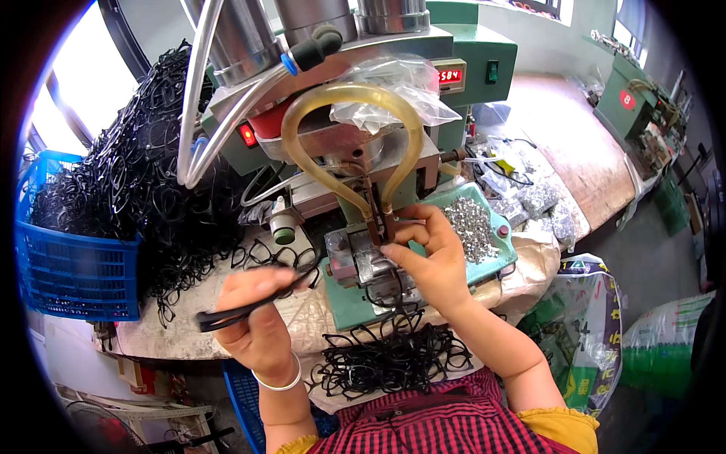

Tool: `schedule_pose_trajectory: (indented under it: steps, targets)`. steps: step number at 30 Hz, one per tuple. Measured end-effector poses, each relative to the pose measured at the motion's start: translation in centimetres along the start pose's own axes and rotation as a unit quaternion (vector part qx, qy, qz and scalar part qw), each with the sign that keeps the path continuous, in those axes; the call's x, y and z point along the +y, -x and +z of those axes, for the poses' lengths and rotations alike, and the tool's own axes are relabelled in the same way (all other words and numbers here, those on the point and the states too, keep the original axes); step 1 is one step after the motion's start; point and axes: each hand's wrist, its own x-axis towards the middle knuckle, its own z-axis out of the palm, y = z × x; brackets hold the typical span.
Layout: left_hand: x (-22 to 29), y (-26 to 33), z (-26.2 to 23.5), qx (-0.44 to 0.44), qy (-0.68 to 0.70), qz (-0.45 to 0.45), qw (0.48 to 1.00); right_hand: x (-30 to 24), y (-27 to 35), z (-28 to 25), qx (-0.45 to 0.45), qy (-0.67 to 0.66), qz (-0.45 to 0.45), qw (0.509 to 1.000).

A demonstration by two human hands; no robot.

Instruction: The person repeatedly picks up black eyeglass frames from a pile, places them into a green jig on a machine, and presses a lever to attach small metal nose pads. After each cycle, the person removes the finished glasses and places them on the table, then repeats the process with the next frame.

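By the pale tabletop (185,337)'s open edge, the left hand (261,321) curls round a thin black strip (217,318); the right hand (437,261), half-curled, meets a shiny metal block (369,265), its hold hidden.

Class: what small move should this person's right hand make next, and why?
Probably ease the right hand back from the metal fixture: its fingertips look very close to it, and the red switch on the machine is lit, suggesting power.

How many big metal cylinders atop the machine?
3, side by side along the picture's top edge: left cylinder, middle cylinder, right cylinder. All are cut off above; others may be hidden.
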Motion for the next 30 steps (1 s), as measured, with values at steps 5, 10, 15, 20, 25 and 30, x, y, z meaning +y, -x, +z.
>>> schedule_pose_trajectory:
  steps: [5, 10, 15, 20, 25, 30]
  targets:
    - [-0.7, -1.9, 0.7, -0.012, -0.093, -0.006, 0.996, -1.5, 1.2, 0.7, -0.013, 0.016, -0.021, 1.000]
    - [-1.1, 2.1, 1.5, -0.219, -0.212, 0.071, 0.950, -0.7, 0.4, -3.8, -0.068, 0.289, -0.158, 0.942]
    - [-2.0, 2.7, 3.4, -0.302, -0.236, 0.091, 0.919, 5.6, -0.2, -11.2, 0.079, 0.609, -0.102, 0.783]
    - [-2.2, 2.5, 3.1, -0.310, -0.230, 0.091, 0.918, 6.6, -0.5, -12.3, 0.095, 0.548, -0.165, 0.814]
    - [-2.2, 4.0, 2.6, -0.299, -0.282, 0.119, 0.904, 5.1, -0.6, -10.8, 0.144, 0.491, -0.166, 0.843]
    - [1.0, 5.6, 0.3, -0.227, -0.540, 0.218, 0.780, 6.0, 0.2, -11.6, 0.149, 0.452, -0.142, 0.868]
